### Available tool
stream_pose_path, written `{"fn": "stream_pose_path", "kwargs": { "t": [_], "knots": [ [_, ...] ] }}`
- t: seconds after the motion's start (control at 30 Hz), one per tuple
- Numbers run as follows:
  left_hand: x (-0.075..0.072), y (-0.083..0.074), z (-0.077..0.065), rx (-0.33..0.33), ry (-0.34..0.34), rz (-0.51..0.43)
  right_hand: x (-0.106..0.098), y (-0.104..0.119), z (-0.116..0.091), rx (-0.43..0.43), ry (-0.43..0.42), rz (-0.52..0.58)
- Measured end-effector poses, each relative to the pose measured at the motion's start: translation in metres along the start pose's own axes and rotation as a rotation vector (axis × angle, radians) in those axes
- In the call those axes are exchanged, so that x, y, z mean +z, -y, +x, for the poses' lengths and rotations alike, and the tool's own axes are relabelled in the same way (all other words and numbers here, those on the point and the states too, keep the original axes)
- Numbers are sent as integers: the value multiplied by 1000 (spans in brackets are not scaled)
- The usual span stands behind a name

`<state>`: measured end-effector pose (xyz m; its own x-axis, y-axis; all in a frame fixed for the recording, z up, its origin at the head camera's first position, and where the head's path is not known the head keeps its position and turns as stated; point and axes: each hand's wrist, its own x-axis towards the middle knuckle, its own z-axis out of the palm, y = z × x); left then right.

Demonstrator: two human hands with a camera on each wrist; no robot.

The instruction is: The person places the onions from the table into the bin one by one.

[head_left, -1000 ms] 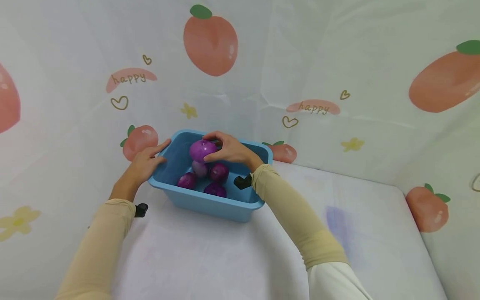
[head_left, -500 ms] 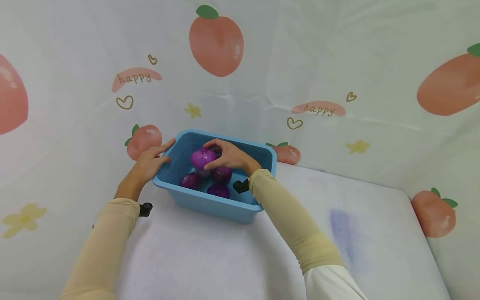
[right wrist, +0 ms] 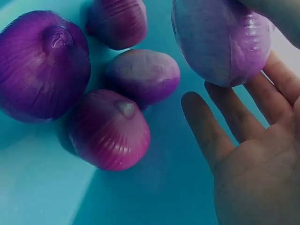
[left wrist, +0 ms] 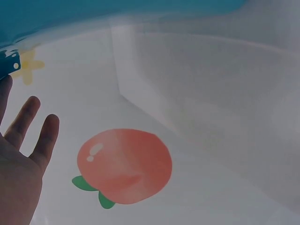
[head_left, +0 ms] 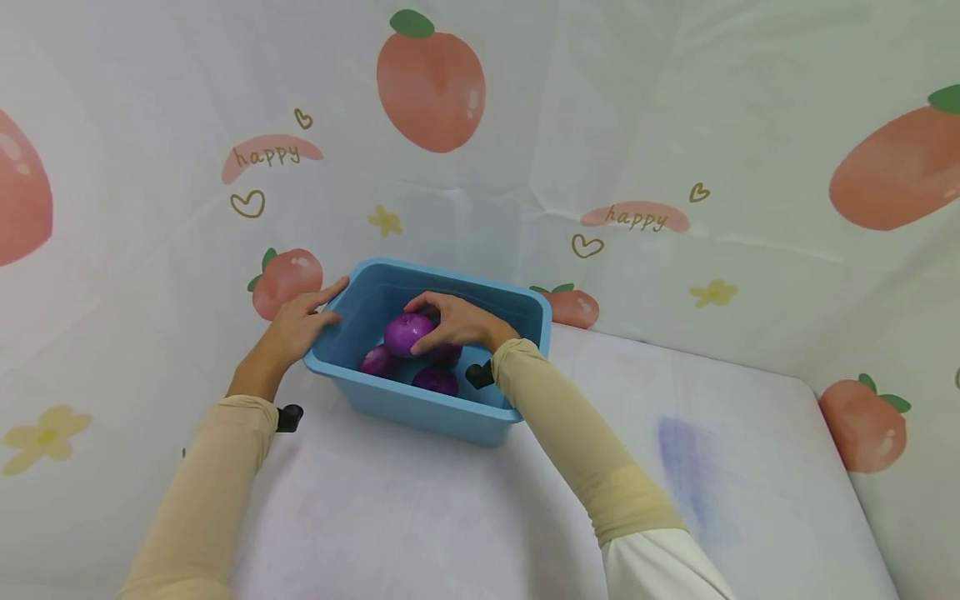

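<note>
A large glossy red onion (head_left: 403, 337) is pinched between the thumb and fingers of my right hand (head_left: 461, 322), low inside a blue plastic basin (head_left: 427, 414). In the right wrist view this held onion (right wrist: 220, 42) is at the top, with some fingers stretched out beneath it. Other red onions (head_left: 377, 361) lie on the basin floor, one onion (head_left: 435, 382) close to the front wall and another partly hidden under my right hand. My left hand (head_left: 294, 329) holds the basin's left rim, thumb inside and fingers outside. Its outer fingers (left wrist: 44, 140) extend straight below the rim.
The basin stands on a white-covered table (head_left: 600, 450) against a white cloth backdrop (head_left: 480, 192) printed with fruit. A bluish smudge (head_left: 682, 467) marks the tabletop at right. Black wrist mounts (head_left: 289, 418) sit on both forearms.
My right hand has lowered the held onion deeper into the basin, so it now covers the pale onion beneath. The left hand stays on the rim. The view has shifted slightly.
</note>
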<state>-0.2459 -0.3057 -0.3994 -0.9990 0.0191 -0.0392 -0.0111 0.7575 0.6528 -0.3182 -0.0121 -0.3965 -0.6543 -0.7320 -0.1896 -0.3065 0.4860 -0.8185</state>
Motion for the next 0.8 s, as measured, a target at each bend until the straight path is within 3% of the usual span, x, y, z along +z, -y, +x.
{"fn": "stream_pose_path", "kwargs": {
  "t": [0.5,0.8],
  "knots": [
    [-2,0,0,0,-3,9,0,-3,2,15,8,-62],
    [-3,-1,-3,15,8,23,-1,0,0,-6,-43,-21]
  ]
}}
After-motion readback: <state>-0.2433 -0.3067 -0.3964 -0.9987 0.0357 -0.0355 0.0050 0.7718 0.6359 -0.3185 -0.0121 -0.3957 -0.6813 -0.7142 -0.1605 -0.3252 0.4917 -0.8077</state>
